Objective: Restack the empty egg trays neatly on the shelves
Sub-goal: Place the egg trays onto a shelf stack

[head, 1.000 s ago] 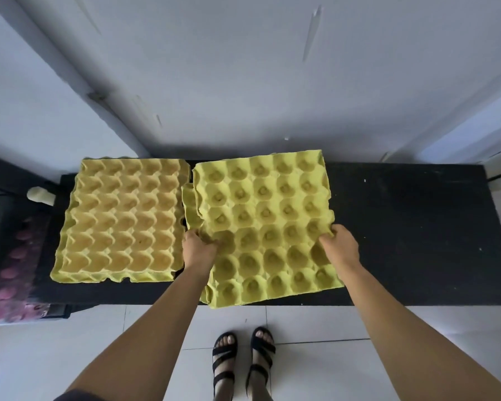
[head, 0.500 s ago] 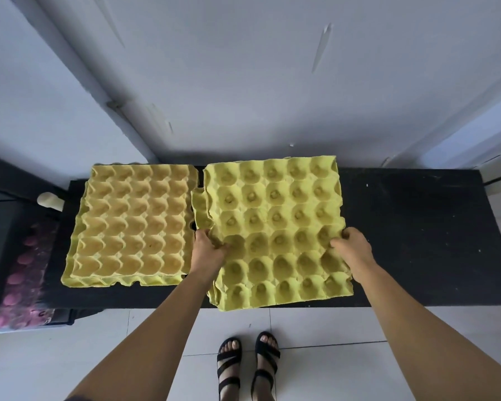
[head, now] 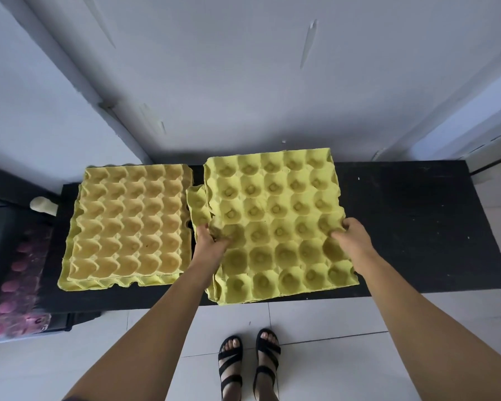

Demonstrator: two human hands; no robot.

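Left hand (head: 210, 241), right hand (head: 352, 238) grip yellow egg tray (head: 272, 221) over black shelf (head: 417, 227); second tray stack (head: 128, 227) beside.

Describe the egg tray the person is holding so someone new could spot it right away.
On the long black shelf against the pale wall lie two piles of yellow egg trays. The held tray tops the right pile, gripped by the left hand and right hand. Unlike the left stack, it sits skewed and overhangs the front edge.

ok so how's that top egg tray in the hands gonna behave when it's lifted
The top egg tray is probably light: the left hand and right hand pinch only its side edges. Likely a bit floppy, since its rim looks wavy. Possibly fragile; a torn piece sticks out left.
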